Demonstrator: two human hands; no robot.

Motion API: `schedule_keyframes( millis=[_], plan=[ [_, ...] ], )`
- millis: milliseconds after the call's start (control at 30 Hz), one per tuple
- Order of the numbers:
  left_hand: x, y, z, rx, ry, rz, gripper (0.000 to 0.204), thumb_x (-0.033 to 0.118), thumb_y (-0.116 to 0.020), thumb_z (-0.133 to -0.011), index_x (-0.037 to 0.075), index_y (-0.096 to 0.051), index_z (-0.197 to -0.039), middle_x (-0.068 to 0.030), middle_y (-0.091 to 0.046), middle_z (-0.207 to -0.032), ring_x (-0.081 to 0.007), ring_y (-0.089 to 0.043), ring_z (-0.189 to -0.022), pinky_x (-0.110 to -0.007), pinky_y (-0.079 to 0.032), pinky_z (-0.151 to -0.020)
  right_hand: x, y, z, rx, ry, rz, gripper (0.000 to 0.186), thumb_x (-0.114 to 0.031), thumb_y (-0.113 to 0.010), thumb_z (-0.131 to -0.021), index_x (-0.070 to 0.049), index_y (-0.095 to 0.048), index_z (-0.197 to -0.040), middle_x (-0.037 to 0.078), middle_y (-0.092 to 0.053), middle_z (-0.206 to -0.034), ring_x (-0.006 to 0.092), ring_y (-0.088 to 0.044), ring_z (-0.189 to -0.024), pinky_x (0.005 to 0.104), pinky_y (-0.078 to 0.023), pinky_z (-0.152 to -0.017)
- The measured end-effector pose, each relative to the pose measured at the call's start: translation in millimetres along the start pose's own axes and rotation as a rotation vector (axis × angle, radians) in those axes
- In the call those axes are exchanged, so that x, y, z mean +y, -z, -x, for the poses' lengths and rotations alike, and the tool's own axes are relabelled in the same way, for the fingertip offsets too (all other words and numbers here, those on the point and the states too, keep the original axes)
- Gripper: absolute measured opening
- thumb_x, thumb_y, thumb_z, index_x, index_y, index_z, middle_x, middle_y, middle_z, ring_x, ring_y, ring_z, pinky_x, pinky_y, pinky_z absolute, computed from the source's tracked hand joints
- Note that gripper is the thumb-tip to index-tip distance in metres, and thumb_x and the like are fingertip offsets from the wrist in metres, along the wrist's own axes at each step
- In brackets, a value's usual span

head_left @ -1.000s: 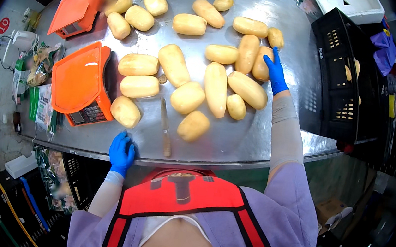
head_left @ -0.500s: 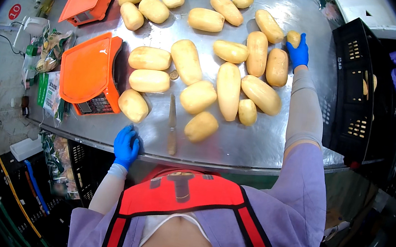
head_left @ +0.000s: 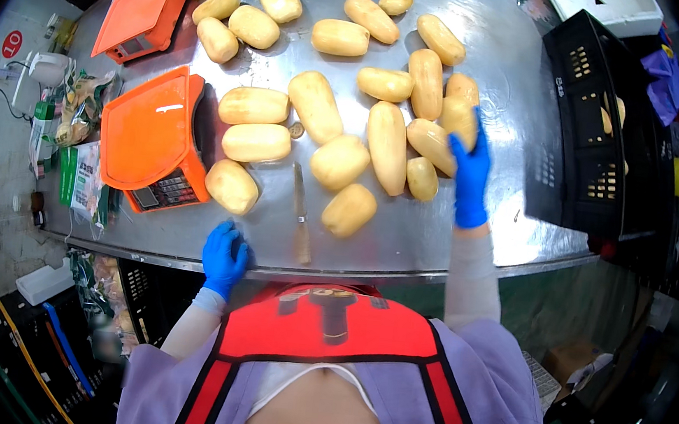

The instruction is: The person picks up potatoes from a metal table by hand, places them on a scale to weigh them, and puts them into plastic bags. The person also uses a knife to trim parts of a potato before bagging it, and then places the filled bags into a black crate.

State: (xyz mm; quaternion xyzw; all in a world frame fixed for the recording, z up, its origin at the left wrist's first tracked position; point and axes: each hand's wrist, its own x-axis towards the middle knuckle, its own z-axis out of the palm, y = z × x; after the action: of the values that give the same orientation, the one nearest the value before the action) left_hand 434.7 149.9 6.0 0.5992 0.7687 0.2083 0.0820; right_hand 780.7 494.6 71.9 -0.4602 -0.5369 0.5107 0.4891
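Observation:
My right hand (head_left: 472, 172), in a blue glove, grips a small pale yellow lotus root piece (head_left: 458, 122) between thumb and fingers, above a longer lotus root (head_left: 463, 87) that it partly covers. My left hand (head_left: 224, 259), also gloved in blue, rests on the table's near edge, holding nothing, its fingers loosely bent and a little apart. Just beyond it lies a stubby lotus root (head_left: 231, 187). A knife (head_left: 301, 216) with a light handle lies between my hands. Several more lotus roots (head_left: 316, 108) are spread over the metal table (head_left: 402, 247).
Two orange scales (head_left: 149, 130) stand along the left side, with bagged goods (head_left: 86, 107) beyond them. A black slotted crate (head_left: 584, 130) takes up the right edge. Behind it is a white box (head_left: 609, 10). A small round slice (head_left: 297, 130) lies among the roots.
My right hand has come back toward me and left with the small lotus root piece, now over the longer one. The left hand stays at the table edge. The view has shifted slightly.

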Motion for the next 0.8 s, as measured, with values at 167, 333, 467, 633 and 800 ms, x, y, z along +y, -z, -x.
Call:
schedule_keyframes(
  millis=[167,333,467,633,800],
  plan=[
    [-31,-15,2,-0.104,0.23,0.311,0.039,0.016,-0.065,-0.086,0.0,-0.054,-0.119,-0.0165,-0.056,-0.126,-0.0302,-0.054,-0.117,-0.039,-0.042,-0.099,0,-96,108,-0.262,0.007,0.074,0.076,-0.022,-0.075,-0.079,-0.001,-0.038,-0.143,0.017,-0.05,-0.137,0.0231,-0.049,-0.125,0.0354,-0.039,-0.104],
    [64,37,-60,-0.205,0.193,1.05,0.056,0.016,-0.063,-0.089,0.003,-0.038,-0.137,-0.0123,-0.048,-0.133,-0.0247,-0.047,-0.122,-0.037,-0.042,-0.099,-30,-168,175,-0.384,0.104,0.195,0.081,-0.027,-0.075,-0.078,-0.003,-0.035,-0.144,0.021,-0.047,-0.137,0.0315,-0.047,-0.126,0.0397,-0.037,-0.106],
    [61,35,-91,-0.071,0.097,1.183,0.063,0.011,-0.06,-0.09,0.004,-0.026,-0.143,-0.0135,-0.041,-0.137,-0.025,-0.045,-0.123,-0.036,-0.04,-0.101,-40,-205,192,-0.371,0.151,0.192,0.083,-0.023,-0.073,-0.079,-0.004,-0.028,-0.147,0.022,-0.04,-0.142,0.0359,-0.04,-0.131,0.041,-0.033,-0.108],
    [34,75,-122,-0.039,0.122,1.277,0.057,0.008,-0.056,-0.09,0.003,-0.031,-0.141,-0.0125,-0.043,-0.136,-0.0233,-0.044,-0.124,-0.036,-0.037,-0.105,-49,-218,178,-0.502,0.208,0.068,0.077,-0.018,-0.07,-0.082,-0.005,-0.03,-0.147,0.017,-0.041,-0.144,0.03,-0.041,-0.131,0.0396,-0.034,-0.107],
    [-24,117,-174,0.211,0.17,1.134,0.051,0.01,-0.058,-0.091,0.002,-0.037,-0.138,-0.0117,-0.047,-0.133,-0.0216,-0.046,-0.122,-0.034,-0.038,-0.104,-13,-149,85,-0.065,0.297,0.219,0.06,-0.009,-0.068,-0.083,-0.002,-0.043,-0.138,0.013,-0.05,-0.135,0.0227,-0.05,-0.119,0.0332,-0.039,-0.101]
  ],
)
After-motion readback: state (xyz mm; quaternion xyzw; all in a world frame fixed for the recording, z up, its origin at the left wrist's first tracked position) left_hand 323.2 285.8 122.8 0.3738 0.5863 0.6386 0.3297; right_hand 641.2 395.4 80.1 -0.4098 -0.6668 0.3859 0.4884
